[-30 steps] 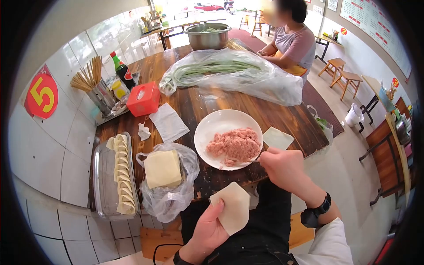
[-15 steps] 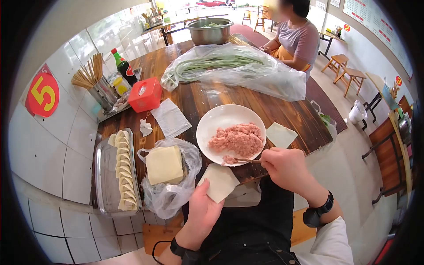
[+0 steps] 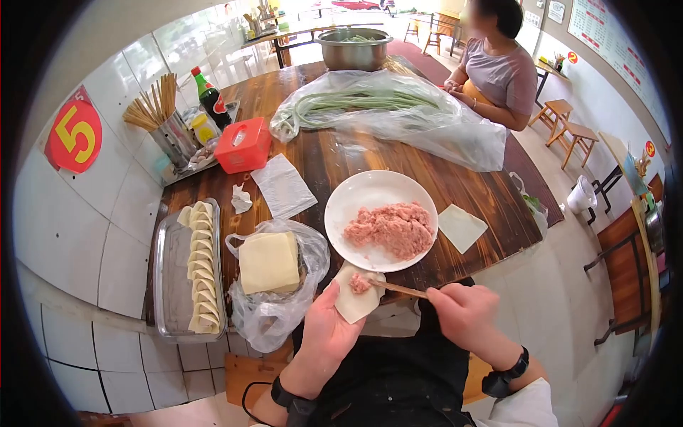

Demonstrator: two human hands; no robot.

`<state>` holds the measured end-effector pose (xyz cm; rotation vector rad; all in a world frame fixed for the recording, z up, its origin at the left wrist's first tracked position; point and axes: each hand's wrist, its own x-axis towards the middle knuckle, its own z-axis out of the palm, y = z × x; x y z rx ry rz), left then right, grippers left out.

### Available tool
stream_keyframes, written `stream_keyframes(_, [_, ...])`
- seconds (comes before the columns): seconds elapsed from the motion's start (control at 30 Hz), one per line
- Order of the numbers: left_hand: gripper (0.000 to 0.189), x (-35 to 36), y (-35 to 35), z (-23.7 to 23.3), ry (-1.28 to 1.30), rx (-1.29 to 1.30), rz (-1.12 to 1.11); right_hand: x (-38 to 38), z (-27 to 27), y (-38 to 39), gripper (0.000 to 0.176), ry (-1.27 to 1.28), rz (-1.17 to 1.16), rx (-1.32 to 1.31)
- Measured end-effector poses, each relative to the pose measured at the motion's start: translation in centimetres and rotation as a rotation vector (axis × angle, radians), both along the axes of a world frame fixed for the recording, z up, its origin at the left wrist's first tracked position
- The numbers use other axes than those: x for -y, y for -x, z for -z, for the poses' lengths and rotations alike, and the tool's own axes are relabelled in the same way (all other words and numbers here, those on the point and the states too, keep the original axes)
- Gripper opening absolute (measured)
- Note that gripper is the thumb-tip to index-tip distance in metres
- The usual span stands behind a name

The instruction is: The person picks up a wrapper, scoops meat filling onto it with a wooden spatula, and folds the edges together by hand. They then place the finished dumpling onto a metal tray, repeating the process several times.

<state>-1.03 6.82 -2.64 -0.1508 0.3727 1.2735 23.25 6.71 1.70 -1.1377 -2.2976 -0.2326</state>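
At table edge, my left hand [image 3: 324, 327] is cupping a wrapper [image 3: 350, 304], right hand [image 3: 462, 313] pinching a stick [image 3: 398, 288], dabbing mince [image 3: 359, 283] on. Dumplings [image 3: 199, 267] are lining the tray [image 3: 167, 285]; wrapper stack [image 3: 268, 261] is waiting.

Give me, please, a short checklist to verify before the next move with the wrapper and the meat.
1. The wrapper lies open on the left hand: ok.
2. The meat dab sits on the wrapper: ok.
3. The stick in the right hand is lifted off the meat dab: not ok, its tip touches it.
4. The tray has bare room beside the dumplings: ok.
5. The wrapper edges are moist enough to seal: cannot tell.
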Motion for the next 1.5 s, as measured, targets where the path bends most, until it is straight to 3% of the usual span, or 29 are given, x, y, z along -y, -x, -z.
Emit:
stream_keyframes(0.07, [0.046, 0.3, 0.2, -0.4, -0.034, 0.035, 0.003, -0.4, -0.5, -0.9, 0.022, 0.104, -0.018, -0.138])
stream_keyframes(0.13, [0.047, 1.4, -0.1, -1.7, -0.019, -0.142, 0.003, -0.4, -0.8, -0.4, 0.015, 0.177, -0.015, -0.201])
stream_keyframes(0.2, [0.046, 2.2, -0.5, -2.2, -0.05, -0.095, 0.02, -0.5, -0.1, 1.1, 0.007, 0.75, 0.019, -0.774])
stream_keyframes(0.23, [0.046, 2.5, -0.8, -2.4, -0.085, -0.049, 0.03, -0.6, -0.1, 1.9, 0.011, 1.008, 0.017, -0.931])
stream_keyframes(0.27, [0.046, 2.6, -1.1, -2.6, -0.086, -0.046, 0.035, -0.8, 0.7, 3.8, 0.016, 0.965, -0.124, -1.16])
stream_keyframes(0.37, [0.047, 2.7, -2.1, -3.0, -0.092, -0.107, -0.002, -0.7, 1.7, 5.7, 0.02, 1.217, -0.152, -1.368])
stream_keyframes(0.43, [0.049, 2.6, -2.5, -3.2, -0.202, -0.324, -0.079, -0.7, 1.9, 6.3, 0.018, 1.167, -0.117, -1.377])
stream_keyframes(0.6, [0.051, 2.1, -2.9, -3.3, -0.251, -0.421, -0.105, -0.6, 1.4, 7.3, 0.009, 0.948, -0.006, -1.3])
stream_keyframes(0.67, [0.053, 1.8, -3.0, -3.2, -0.256, -0.443, -0.106, -0.2, 0.4, 7.6, 0.015, 0.404, -0.105, -0.803])
stream_keyframes(0.7, [0.054, 1.6, -3.1, -3.1, -0.276, -0.396, -0.105, -0.4, 0.7, 7.9, 0.027, 0.228, -0.14, -0.703])
stream_keyframes(0.73, [0.055, 1.6, -3.1, -2.9, -0.294, -0.35, -0.104, -0.4, 0.7, 8.2, 0.027, 0.232, -0.145, -0.698])
stream_keyframes(0.8, [0.056, 1.5, -3.2, -2.6, -0.307, -0.3, -0.117, -0.4, 0.7, 8.8, 0.029, 0.017, -0.183, -0.422])
stream_keyframes(0.97, [0.058, 1.5, -2.8, -2.0, -0.345, -0.23, -0.15, -0.3, 0.6, 9.1, 0.03, 0.068, -0.169, -0.336])
stream_keyframes(1.07, [0.055, 1.6, -2.4, -2.6, -0.287, -0.403, -0.148, -0.6, -1.4, 7.4, 0.025, 0.357, -0.202, -0.56])
stream_keyframes(1.17, [0.042, 1.4, -2.0, -3.1, -0.203, -0.379, -0.153, -1.7, -1.9, 5.3, 0.024, 0.312, -0.126, -0.583])
stream_keyframes(1.23, [0.041, 1.3, -2.0, -3.3, -0.232, -0.407, -0.129, -2.2, -2.3, 4.5, 0.02, 0.171, -0.016, -0.346])
stream_keyframes(1.37, [0.041, 1.3, -2.2, -3.5, -0.16, -0.461, -0.053, -2.9, -2.2, 3.6, 0.017, 0.097, -0.003, -0.249])
stream_keyframes(1.5, [0.046, 1.5, -2.1, -3.3, -0.206, -0.499, -0.022, -3.8, -2.0, 2.1, 0.014, 0.114, 0.149, -0.248])
